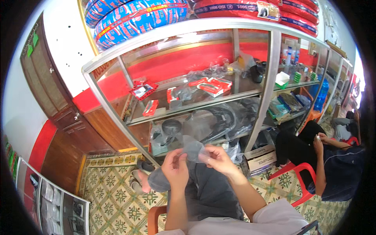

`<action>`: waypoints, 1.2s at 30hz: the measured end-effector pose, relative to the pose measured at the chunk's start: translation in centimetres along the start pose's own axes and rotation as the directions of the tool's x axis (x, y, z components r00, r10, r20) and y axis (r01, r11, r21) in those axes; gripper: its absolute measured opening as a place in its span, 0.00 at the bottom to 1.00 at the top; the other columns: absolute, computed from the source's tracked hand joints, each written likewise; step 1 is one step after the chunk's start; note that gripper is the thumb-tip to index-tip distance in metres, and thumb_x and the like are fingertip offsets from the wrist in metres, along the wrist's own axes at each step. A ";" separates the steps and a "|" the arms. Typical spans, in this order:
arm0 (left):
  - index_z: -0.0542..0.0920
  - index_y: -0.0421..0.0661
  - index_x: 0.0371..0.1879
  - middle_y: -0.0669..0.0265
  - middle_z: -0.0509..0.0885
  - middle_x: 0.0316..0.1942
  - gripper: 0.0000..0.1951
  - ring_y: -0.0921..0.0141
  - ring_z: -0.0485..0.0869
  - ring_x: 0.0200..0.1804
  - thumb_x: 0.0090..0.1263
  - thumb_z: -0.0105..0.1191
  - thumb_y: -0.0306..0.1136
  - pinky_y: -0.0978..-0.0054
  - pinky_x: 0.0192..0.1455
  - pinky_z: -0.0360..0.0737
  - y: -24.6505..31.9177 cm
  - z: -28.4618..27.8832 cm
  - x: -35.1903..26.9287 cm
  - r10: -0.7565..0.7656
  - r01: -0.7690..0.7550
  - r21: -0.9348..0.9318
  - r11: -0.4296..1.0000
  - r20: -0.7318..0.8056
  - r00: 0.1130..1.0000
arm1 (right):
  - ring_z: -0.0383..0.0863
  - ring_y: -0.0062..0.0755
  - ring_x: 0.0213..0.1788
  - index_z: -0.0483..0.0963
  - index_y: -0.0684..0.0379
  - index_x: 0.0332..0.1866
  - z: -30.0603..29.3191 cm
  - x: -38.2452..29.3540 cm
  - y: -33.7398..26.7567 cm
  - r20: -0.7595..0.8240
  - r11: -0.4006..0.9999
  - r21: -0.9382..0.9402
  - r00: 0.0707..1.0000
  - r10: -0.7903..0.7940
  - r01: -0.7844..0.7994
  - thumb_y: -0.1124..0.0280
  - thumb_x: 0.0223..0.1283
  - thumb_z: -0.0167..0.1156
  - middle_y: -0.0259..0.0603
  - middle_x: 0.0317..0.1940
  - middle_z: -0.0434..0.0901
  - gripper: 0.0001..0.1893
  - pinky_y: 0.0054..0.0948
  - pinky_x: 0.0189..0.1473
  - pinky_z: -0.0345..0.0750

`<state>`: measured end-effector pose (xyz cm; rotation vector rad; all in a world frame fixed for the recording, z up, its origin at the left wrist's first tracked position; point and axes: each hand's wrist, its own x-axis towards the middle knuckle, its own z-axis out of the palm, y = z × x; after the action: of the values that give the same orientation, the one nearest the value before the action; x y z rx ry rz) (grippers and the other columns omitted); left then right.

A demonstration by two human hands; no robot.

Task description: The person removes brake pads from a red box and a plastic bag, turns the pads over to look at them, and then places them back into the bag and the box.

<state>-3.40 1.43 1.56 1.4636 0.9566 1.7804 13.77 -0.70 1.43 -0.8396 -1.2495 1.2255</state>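
Note:
A small clear plastic bag (194, 150) is stretched between my two hands, above my dark trousers. My left hand (176, 166) pinches its left side between thumb and fingers. On the right, my right hand (216, 158) pinches the other side, with thumb and forefinger close together. Whether the bag holds anything cannot be told. Behind it stands a glass display case (176, 113) with a metal frame. Red and white boxes (215, 86) and plastic-wrapped parts lie on its shelf, and wrapped black parts (216, 120) lie lower down.
A cardboard box (260, 161) stands on the tiled floor by the case. To the right, a person (337, 167) sits on a red plastic chair (304, 176). Wrapped tyres (141, 20) lie on top of the case. A smaller cabinet (63, 195) stands at the lower left.

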 end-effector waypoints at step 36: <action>0.79 0.36 0.56 0.67 0.85 0.44 0.16 0.78 0.81 0.44 0.72 0.62 0.27 0.81 0.45 0.78 1.7 -0.3 0.8 -0.098 0.113 -0.106 0.988 0.137 0.986 | 0.87 0.26 0.39 0.79 0.66 0.54 -0.9 0.5 1.0 0.131 0.966 0.187 0.979 0.157 -0.180 0.78 0.63 0.67 0.37 0.45 0.84 0.14 0.25 0.44 0.87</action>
<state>-3.89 1.17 3.41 1.4135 0.8370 1.6142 14.40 0.17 0.43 -0.7491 -1.1413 1.5279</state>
